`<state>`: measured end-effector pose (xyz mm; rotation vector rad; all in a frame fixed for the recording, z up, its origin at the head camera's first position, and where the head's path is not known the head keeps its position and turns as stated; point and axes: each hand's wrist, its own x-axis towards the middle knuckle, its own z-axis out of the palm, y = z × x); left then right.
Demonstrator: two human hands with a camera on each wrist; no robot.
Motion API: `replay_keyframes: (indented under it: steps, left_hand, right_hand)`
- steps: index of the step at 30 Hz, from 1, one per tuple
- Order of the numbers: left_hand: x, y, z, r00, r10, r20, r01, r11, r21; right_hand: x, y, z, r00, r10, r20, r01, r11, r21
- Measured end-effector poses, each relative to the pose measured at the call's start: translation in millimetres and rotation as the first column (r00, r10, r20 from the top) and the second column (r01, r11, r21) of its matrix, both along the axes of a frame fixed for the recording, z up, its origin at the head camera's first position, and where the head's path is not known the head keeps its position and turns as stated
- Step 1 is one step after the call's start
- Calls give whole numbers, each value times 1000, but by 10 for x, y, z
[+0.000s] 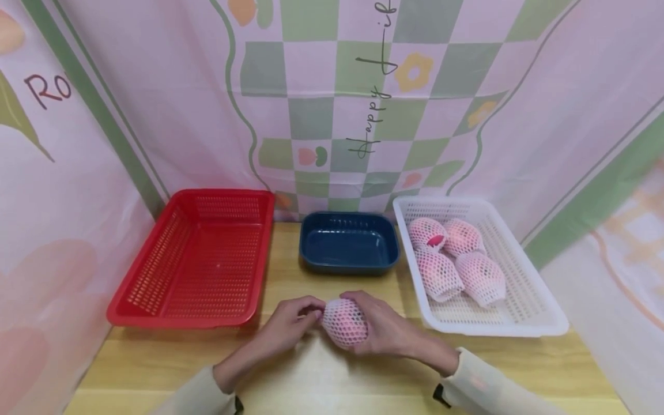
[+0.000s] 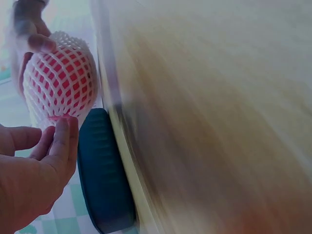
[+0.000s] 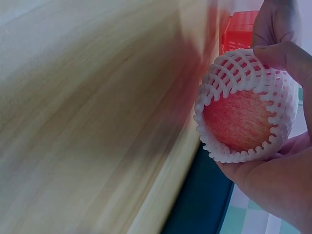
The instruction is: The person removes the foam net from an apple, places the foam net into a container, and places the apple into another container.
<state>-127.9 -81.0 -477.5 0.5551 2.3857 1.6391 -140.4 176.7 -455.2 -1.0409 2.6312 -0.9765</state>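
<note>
A red apple (image 3: 239, 119) in a white foam net (image 1: 344, 324) is held over the near part of the table (image 1: 337, 389), in front of the dark blue basin (image 1: 349, 249) and between the red basket (image 1: 218, 276) and the white basket (image 1: 498, 329). The right hand (image 1: 386, 325) is clamped round one side of it, thumb and fingers on opposite faces, with the net's open end turned toward the right wrist and the fruit's skin showing there. The left hand (image 1: 287, 325) has its fingertips against the other end of the net; whether they truly pinch the mesh one cannot tell. The apple should feel firm and fairly weighty, stiff under the fingers yet easily bruised by a drop or a hard squeeze at one spot, and its smooth skin may slide inside the net. The net looks light, springy and stretchy, apt to tear if one strand is tugged. A broad hold round the apple's widest part seems best, with the net taken by its end or rim rather than mid-mesh. Four more netted fruits (image 1: 482, 276) lie in the white basket and would probably want the same gentle grip
</note>
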Motion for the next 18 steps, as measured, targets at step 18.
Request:
replay_keyframes:
  steps: [18]
  left_hand:
    - [-51, 40, -64, 993, -51, 103, 50, 999, 8]
  right_hand:
    - [37, -5, -37, 1000, 31, 4, -31, 999, -20]
